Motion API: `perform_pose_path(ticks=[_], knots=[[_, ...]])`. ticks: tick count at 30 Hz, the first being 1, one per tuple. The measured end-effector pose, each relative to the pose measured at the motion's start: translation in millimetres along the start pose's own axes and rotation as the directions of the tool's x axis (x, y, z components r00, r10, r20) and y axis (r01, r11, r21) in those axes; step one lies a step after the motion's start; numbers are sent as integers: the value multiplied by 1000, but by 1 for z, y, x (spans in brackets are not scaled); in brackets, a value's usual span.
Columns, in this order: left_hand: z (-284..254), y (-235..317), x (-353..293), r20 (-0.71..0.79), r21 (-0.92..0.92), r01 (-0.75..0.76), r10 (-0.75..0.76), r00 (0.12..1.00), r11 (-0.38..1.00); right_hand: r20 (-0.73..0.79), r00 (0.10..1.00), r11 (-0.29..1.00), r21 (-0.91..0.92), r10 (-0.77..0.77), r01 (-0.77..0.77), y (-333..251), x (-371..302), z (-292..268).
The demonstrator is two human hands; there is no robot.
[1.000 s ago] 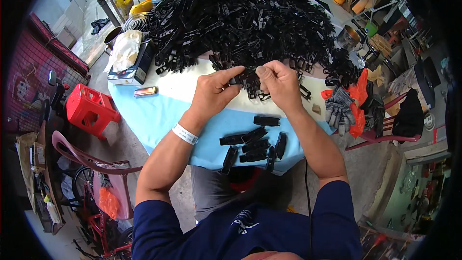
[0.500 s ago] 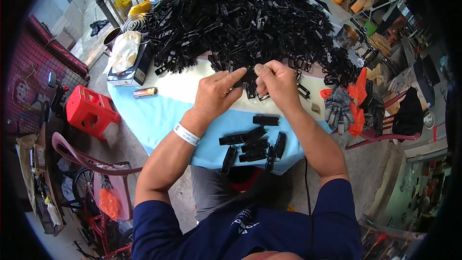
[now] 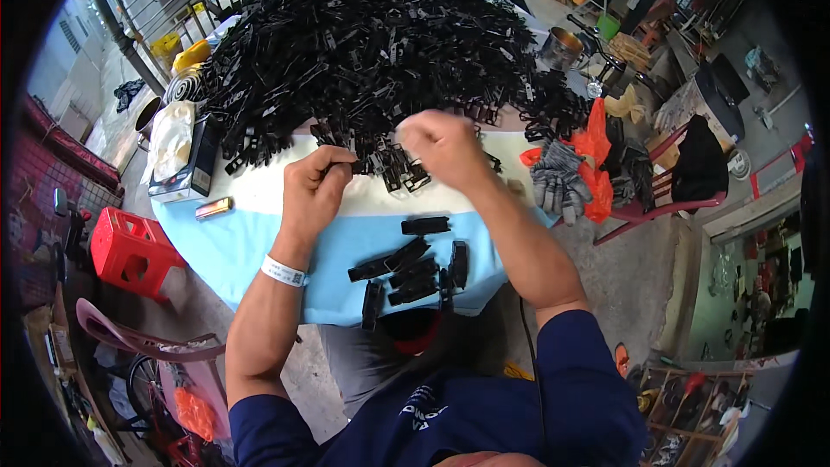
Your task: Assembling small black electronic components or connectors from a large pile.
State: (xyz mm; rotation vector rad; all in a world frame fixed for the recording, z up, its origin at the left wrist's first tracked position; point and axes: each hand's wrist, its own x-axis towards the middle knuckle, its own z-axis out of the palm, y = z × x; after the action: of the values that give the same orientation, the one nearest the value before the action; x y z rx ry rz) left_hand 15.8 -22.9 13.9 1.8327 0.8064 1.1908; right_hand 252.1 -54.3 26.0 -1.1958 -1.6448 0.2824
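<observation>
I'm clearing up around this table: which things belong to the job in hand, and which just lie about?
Likely part of the job:
heap of black clip-like pieces
elongated black pieces set apart

Apparently just lying about:
grey work gloves
orange plastic bag
red plastic stool
dark box

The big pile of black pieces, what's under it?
Along the near edge of the pile, a cloth shows, cream with a pinkish band. Under the middle, everything is covered, so I can't tell. The right hand hides some edge too.
</observation>
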Motion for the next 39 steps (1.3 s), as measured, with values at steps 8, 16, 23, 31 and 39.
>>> perform_pose_path(ticks=[8, 16, 23, 31, 39], knots=[[6, 2, -1, -20, -25, 1, -2, 1000, 1000, 11, 999, 898, -438, 50, -40, 53, 8, -43], [-1, 1, 0, -19, 21, 25, -24, 1000, 999, -143, 977, 881, -426, 159, -206, 31, 8, -48], [2, -2, 0, -14, -2, 13, -13, 1000, 1000, -13, 966, 786, -578, 259, -219, 61, 7, -56], [2, -3, 1, 9, 22, 21, -21, 1000, 1000, 28, 956, 531, -836, 292, -137, 37, 19, -34], [-2, 1, 0, 15, -51, 73, -72, 997, 996, -292, 946, 942, -252, 142, -220, 23, 16, -43]])
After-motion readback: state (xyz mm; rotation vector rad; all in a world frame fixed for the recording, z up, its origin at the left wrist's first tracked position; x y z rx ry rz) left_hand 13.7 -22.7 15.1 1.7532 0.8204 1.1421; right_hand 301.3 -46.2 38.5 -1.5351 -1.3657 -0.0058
